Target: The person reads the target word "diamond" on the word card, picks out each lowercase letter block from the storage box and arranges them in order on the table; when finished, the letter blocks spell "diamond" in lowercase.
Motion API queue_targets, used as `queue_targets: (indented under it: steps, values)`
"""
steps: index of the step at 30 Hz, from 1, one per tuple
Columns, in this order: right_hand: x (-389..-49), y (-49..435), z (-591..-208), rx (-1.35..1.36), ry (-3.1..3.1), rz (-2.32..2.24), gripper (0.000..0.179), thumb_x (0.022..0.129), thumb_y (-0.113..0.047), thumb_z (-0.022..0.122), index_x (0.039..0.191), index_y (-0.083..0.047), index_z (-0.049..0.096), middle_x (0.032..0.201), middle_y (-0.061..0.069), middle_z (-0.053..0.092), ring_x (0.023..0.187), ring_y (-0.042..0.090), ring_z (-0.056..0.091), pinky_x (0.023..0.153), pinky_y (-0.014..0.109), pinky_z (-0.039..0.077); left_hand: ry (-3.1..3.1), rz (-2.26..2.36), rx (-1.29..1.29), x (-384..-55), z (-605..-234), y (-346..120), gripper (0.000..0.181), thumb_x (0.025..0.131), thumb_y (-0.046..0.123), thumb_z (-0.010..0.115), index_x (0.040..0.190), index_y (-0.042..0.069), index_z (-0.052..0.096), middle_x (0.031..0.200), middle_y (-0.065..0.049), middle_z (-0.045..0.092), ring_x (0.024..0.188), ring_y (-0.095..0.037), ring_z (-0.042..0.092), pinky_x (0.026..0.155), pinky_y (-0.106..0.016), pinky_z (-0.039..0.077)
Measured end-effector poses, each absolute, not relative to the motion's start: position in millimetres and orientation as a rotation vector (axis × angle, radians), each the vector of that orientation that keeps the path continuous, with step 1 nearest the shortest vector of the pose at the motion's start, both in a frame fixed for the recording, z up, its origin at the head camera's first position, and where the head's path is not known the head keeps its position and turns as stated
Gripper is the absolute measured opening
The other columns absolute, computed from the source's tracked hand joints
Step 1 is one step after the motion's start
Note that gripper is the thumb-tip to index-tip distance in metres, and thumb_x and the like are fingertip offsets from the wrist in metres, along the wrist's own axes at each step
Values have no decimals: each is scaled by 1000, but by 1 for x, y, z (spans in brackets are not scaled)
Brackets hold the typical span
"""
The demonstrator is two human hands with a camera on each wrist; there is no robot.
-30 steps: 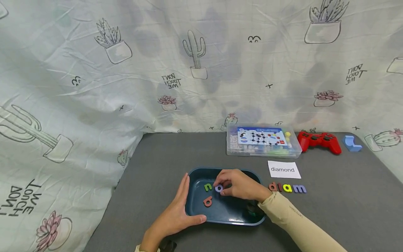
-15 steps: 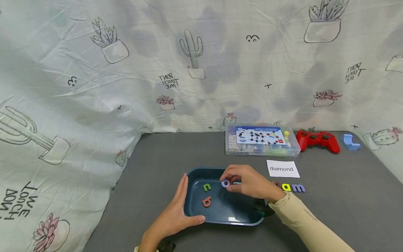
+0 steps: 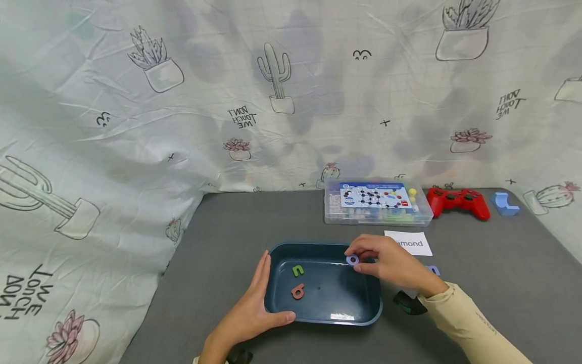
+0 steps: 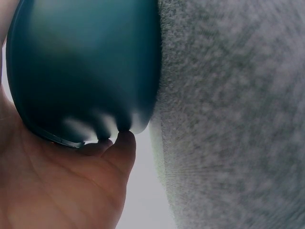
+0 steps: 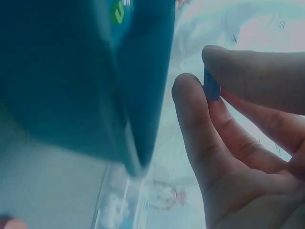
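A purple letter o (image 3: 352, 260) is pinched between the thumb and fingers of my right hand (image 3: 386, 260), above the right part of the dark blue tray (image 3: 318, 321). Seen edge-on in the right wrist view, the letter (image 5: 212, 85) sits between the fingertips, apart from the tray wall. A green letter n (image 3: 297, 271) and a reddish-brown letter (image 3: 297, 291), shaped like b or q, lie in the tray's left part. Straight fingers of my left hand (image 3: 256, 306) rest along the tray's left side, its thumb at the near rim. The left wrist view shows fingertips touching the outer wall.
Behind my right hand is a white card (image 3: 416, 244), its word partly covered. A purple letter m (image 3: 433, 270) peeks out beyond the wrist; other letters there are hidden. Farther back are a clear plastic case (image 3: 378, 217), a red game controller (image 3: 459, 203) and a light blue stand (image 3: 505, 205).
My right hand has picked the purple o up from the tray and carried it rightward, now covering part of the card and letter row. My left hand stays at the tray's left end.
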State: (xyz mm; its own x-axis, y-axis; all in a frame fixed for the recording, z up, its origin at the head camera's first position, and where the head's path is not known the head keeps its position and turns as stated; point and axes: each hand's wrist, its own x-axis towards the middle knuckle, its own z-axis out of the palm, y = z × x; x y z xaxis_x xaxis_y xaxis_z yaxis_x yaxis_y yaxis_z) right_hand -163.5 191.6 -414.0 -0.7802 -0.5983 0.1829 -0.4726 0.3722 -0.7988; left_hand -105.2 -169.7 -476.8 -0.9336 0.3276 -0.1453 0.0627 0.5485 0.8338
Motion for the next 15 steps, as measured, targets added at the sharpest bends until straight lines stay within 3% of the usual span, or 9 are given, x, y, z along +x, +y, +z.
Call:
queue_targets:
  steps: [4,11,15]
  values:
    - [-160,208,-413,-955,2518,-1384,25,95,2,79,119,-5,75,115,3,70,101,22,74,91,36,60,2497,1340,325,-105,-478,-170,133,85,47,90,173,28,-9,179,1,-15,162,-38,6,117,-76,23]
    - [-157,237,-408,-794,2524,-1392,26,96,2,77,121,-3,73,116,8,68,101,23,73,80,31,62,2485,1377,340,-106,-478,-171,133,86,44,90,173,24,-8,178,1,-15,162,-36,3,118,-75,21]
    - [-154,251,-412,-794,2592,-1351,26,94,2,79,119,-5,74,115,6,69,98,21,74,82,30,62,2475,1386,347,-106,-479,-172,133,86,43,90,173,25,-8,178,1,-16,163,-34,1,119,-74,21]
